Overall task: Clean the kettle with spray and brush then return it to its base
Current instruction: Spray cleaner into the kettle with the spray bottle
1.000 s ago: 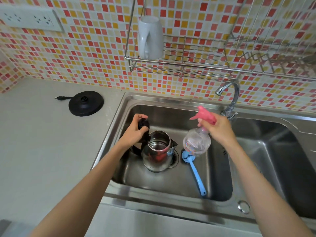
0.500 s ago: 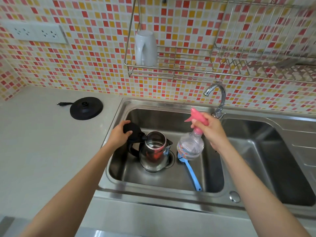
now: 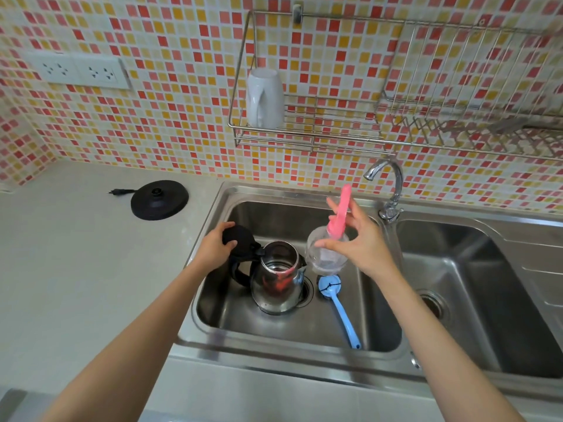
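Kettle [image 3: 278, 278]: shiny steel body, black lid and handle. Spray bottle [image 3: 327, 254]: clear, pink trigger head. Brush [image 3: 338, 303]: light blue. Base [image 3: 159, 200]: black. Sink [image 3: 304, 339]: stainless. Wall tiles [image 3: 182, 86]: red-orange-yellow-cream mosaic. Mug [image 3: 264, 97]: white.

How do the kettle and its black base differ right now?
The kettle is shiny steel and stands in the left sink basin; the base is matt black and lies flat on the counter. The left hand holds the kettle's open lid; nothing touches the base. Both are round.
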